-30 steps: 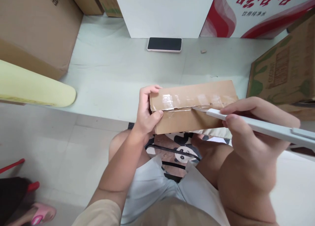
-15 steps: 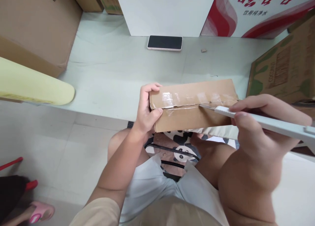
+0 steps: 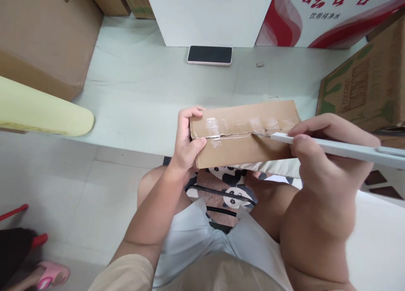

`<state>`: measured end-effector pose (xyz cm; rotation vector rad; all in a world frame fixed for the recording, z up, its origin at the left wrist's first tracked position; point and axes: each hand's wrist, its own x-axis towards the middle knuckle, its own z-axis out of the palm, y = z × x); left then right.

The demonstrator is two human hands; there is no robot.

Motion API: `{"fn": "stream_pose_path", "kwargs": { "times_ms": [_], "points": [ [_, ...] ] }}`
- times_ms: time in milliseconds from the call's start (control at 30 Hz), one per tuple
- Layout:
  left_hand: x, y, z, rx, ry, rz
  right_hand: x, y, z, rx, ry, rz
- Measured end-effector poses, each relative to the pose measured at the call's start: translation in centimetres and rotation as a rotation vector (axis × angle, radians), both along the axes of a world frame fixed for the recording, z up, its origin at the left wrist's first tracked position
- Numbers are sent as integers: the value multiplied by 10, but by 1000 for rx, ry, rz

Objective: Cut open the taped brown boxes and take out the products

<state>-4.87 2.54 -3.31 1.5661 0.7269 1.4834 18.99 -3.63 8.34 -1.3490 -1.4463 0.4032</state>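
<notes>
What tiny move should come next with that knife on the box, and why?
Probably draw the knife rightward along the seam: its blade tip sits mid-seam on the cardboard box, glossy tape covers the stretch toward the right hand, and the left hand steadies the far end.

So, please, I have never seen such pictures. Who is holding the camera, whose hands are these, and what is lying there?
There is no machine here. A person wears one camera on the head, and it looks down at their own two bare hands. The left hand grips the end of a small cardboard box at the near edge of a pale table. The right hand holds a grey box cutter, with its blade at the box's taped seam. Farther back on the table are a phone, a pale yellow pad and a large carton.
</notes>
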Motion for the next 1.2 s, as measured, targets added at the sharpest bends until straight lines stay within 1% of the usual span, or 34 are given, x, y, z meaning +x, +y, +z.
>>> {"fn": "stream_pose_path", "kwargs": {
  "times_ms": [100,200,267,400,533,733,833,1033,1200],
  "points": [
    [1,-1,2,-17,-5,-6,2,0,2,-66,0,43],
    [1,-2,3,-23,-24,-12,4,-1,2,-136,48,66],
    [2,-1,3,-21,-39,-12,5,-1,1,-112,92,42],
    [3,-1,4,-25,-42,-11,4,0,-5,-17,137,-19],
    [3,-2,4,-38,-37,6,7,2,-5,-9,141,-6],
    [3,-3,5,-49,-50,-8,12,-3,5,-165,52,71],
    [4,-3,6,-51,-55,-3,12,-3,5,-200,42,86],
    [4,-2,4,-45,-67,-14,13,2,-4,-106,225,76],
    [4,-2,5,-53,-60,-11,13,4,-5,-91,281,53]
  ]
}}
